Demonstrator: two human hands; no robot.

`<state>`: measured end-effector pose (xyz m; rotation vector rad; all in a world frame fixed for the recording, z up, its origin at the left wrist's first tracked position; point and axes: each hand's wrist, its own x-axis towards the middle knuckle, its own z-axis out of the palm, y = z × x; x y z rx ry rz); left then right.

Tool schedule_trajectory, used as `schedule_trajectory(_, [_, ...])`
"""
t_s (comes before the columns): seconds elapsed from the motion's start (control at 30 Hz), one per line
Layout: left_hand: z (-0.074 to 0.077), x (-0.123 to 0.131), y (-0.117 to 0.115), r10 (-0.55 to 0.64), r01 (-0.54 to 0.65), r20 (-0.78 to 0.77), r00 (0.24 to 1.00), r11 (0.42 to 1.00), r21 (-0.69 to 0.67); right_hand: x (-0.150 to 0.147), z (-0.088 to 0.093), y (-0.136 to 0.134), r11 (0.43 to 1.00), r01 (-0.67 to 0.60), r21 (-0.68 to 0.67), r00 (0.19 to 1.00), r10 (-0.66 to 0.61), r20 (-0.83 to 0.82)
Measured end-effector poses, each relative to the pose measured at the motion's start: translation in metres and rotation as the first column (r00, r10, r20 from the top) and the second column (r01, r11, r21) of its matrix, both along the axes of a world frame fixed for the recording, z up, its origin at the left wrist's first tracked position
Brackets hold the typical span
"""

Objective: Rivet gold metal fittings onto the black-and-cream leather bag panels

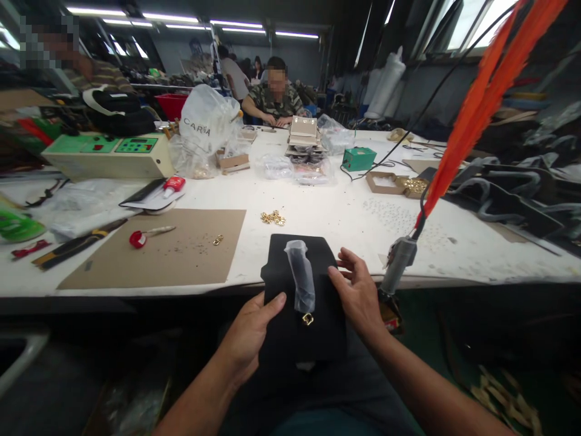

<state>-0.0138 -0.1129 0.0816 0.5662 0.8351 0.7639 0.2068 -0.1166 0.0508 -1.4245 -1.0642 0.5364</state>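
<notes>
A flat black panel (281, 339) with rounded corners is held up at the table's front edge, over my lap. Clear film wraps a strip (303, 281) on its face, and a small gold metal fitting (308, 319) sits just below the strip. My left hand (254, 327) is closed on the left side, thumb on the face and fingers behind. At the upper right edge, my right hand (358, 287) grips with the thumb, its fingers curved around the side. Beyond the panel lies a small pile of gold hardware (273, 217).
Brown cardboard (181, 248) at left carries a red-capped item (137, 240) and gold pieces (218, 240). A grey tool (398, 263) hangs by an orange cord on the right. Small boxes (385, 183) and a green device (359, 159) stand farther back. A person (276, 97) sits opposite.
</notes>
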Motion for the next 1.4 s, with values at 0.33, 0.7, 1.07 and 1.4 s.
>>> schedule_trajectory(0.33, [0.008,0.020,-0.005,0.162,-0.152,-0.071,0.984,0.981,0.124,-0.022,-0.005,-0.042,0.959,-0.282,-0.029,0.923,0.280,0.266])
schedule_trajectory(0.7, [0.013,0.024,-0.009,0.258,-0.249,-0.100,0.961,0.964,0.096,-0.030,-0.008,-0.040,0.902,-0.367,0.226,0.909,0.297,0.291])
schedule_trajectory(1.07, [0.003,0.016,-0.002,0.119,-0.040,-0.280,0.953,0.961,0.273,-0.004,0.005,-0.027,0.741,-0.659,0.132,0.681,0.513,0.522])
schedule_trajectory(1.4, [0.018,0.021,-0.001,0.143,-0.128,-0.147,0.979,0.986,0.109,0.015,-0.004,-0.044,0.963,-0.267,-0.030,0.960,0.269,0.074])
